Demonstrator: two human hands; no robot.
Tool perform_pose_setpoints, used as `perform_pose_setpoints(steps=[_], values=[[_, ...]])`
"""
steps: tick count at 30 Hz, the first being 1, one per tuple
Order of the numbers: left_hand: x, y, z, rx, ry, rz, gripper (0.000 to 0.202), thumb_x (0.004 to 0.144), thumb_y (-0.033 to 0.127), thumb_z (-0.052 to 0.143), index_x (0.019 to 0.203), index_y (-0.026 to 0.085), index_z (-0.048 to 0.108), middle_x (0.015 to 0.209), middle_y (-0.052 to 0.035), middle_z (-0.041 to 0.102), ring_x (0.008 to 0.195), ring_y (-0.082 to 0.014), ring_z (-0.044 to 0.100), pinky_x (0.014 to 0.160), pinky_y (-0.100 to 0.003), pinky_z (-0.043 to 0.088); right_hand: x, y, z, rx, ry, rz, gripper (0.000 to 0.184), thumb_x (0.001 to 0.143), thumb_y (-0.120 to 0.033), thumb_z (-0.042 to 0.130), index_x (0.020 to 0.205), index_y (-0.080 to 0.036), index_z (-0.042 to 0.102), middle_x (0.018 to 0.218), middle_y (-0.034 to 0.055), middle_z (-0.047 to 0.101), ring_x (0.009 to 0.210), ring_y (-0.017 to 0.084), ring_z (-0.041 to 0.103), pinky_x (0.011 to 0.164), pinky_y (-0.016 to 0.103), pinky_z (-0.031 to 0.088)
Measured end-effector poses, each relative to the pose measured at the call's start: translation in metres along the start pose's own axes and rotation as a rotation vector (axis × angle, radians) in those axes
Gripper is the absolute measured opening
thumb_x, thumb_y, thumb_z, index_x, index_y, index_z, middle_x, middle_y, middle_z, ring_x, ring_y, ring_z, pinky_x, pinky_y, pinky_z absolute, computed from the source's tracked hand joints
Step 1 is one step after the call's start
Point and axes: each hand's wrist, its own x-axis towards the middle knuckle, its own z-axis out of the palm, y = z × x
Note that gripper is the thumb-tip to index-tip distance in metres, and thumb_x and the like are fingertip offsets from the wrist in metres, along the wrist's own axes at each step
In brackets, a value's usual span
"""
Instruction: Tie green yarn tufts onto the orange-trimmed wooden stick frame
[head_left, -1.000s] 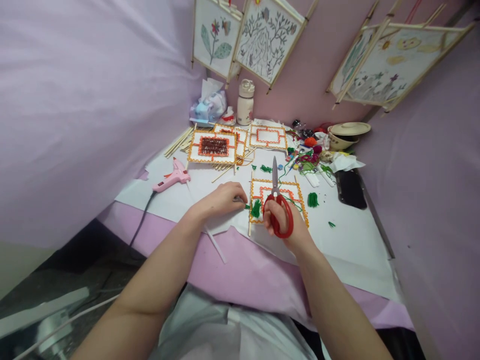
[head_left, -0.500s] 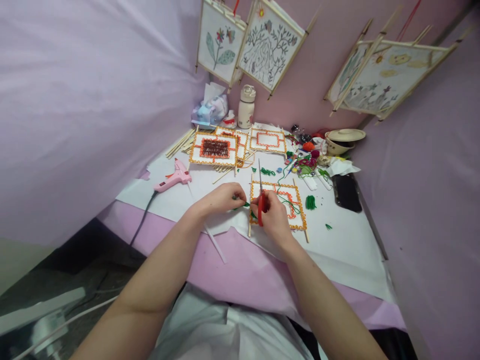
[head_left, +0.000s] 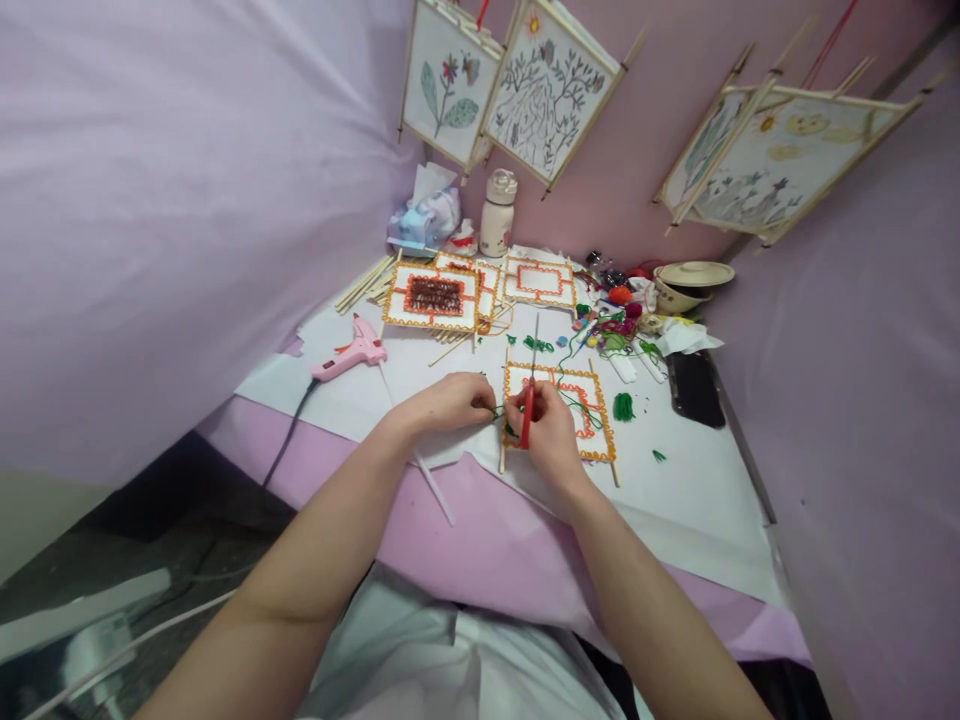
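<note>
My right hand is closed around red-handled scissors, whose blades point away from me. Its thumb and fingertips also pinch at green yarn. My left hand is closed just to the left, with a short stretch of green yarn running from its fingertips toward the right hand. Beneath the right hand lies a stick frame with a looped yellow yarn border and an orange inner rectangle. Loose green strands cross that frame. A green yarn bundle rests to its right.
A pink glue gun lies at left, its cord over the table edge. Further back are a frame with a brown centre, another frame, a bottle and tissues. A black phone and lidded bowl are at right.
The scissors have turned, their blades now leaning further right. My left hand's fingers have curled down more, and less green yarn shows in it. The whole view has shifted slightly.
</note>
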Motion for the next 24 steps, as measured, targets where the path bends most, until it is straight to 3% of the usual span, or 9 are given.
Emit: perform_pose_setpoints(steps=[3, 8, 12, 15, 16, 20, 24], values=[[-0.001, -0.001, -0.002, 0.022, -0.009, -0.046, 0.012, 0.069, 0.022, 0.058, 0.067, 0.022, 0.07, 0.071, -0.0015, 0.066, 0.066, -0.0162, 0.058, 0.063, -0.025, 0.042, 0.002, -0.008, -0.008, 0.135, 0.039, 0.076, 0.017, 0.072, -0.029, 0.065, 0.078, -0.023, 0.049, 0.068, -0.0023, 0.057, 0.058, 0.013, 0.049, 0.055, 0.027, 0.041], [-0.006, 0.003, -0.013, -0.015, 0.004, -0.074, 0.01, 0.065, 0.026, 0.068, 0.073, 0.023, 0.073, 0.076, -0.0022, 0.067, 0.069, -0.0172, 0.059, 0.064, -0.026, 0.043, 0.004, -0.017, -0.031, 0.139, 0.071, 0.192, 0.02, 0.072, -0.032, 0.067, 0.075, -0.022, 0.051, 0.056, -0.0037, 0.052, 0.048, 0.011, 0.044, 0.045, 0.025, 0.035], [-0.006, 0.012, -0.02, -0.113, 0.23, -0.05, 0.02, 0.076, 0.037, 0.064, 0.084, 0.021, 0.073, 0.09, -0.0052, 0.068, 0.081, -0.018, 0.061, 0.074, -0.028, 0.045, 0.004, -0.013, -0.04, 0.174, 0.027, 0.171, 0.023, 0.072, -0.037, 0.068, 0.078, -0.021, 0.052, 0.056, -0.0036, 0.052, 0.047, 0.011, 0.045, 0.044, 0.025, 0.035], [-0.002, 0.022, -0.013, -0.289, 0.368, -0.11, 0.024, 0.083, 0.038, 0.058, 0.083, 0.018, 0.071, 0.083, -0.0057, 0.067, 0.071, -0.0155, 0.059, 0.065, -0.027, 0.045, 0.002, -0.011, -0.038, 0.193, -0.042, 0.148, 0.023, 0.072, -0.037, 0.067, 0.075, -0.021, 0.052, 0.056, -0.0034, 0.052, 0.048, 0.011, 0.045, 0.044, 0.025, 0.035], [-0.001, 0.026, -0.009, -0.384, 0.335, -0.137, 0.025, 0.083, 0.039, 0.058, 0.086, 0.018, 0.071, 0.08, -0.0051, 0.067, 0.065, -0.014, 0.057, 0.059, -0.026, 0.043, 0.001, -0.011, -0.038, 0.197, -0.063, 0.145, 0.023, 0.073, -0.037, 0.067, 0.075, -0.02, 0.052, 0.056, -0.0036, 0.052, 0.047, 0.011, 0.046, 0.044, 0.025, 0.035], [0.002, 0.039, 0.01, -0.79, 0.024, -0.199, 0.029, 0.085, 0.042, 0.056, 0.094, 0.017, 0.068, 0.064, -0.0015, 0.062, 0.05, -0.0103, 0.053, 0.046, -0.022, 0.038, 0.001, -0.012, -0.038, 0.196, -0.12, 0.146, 0.025, 0.073, -0.039, 0.068, 0.075, -0.02, 0.052, 0.054, -0.004, 0.052, 0.046, 0.011, 0.045, 0.043, 0.024, 0.033], [0.003, 0.04, 0.017, -0.873, -0.044, -0.231, 0.024, 0.078, 0.038, 0.067, 0.087, 0.015, 0.068, 0.067, -0.0033, 0.066, 0.053, -0.0109, 0.059, 0.049, -0.022, 0.043, 0.001, -0.013, -0.041, 0.206, -0.142, 0.158, 0.027, 0.071, -0.037, 0.07, 0.079, -0.02, 0.051, 0.058, -0.004, 0.054, 0.048, 0.011, 0.047, 0.044, 0.023, 0.035]])
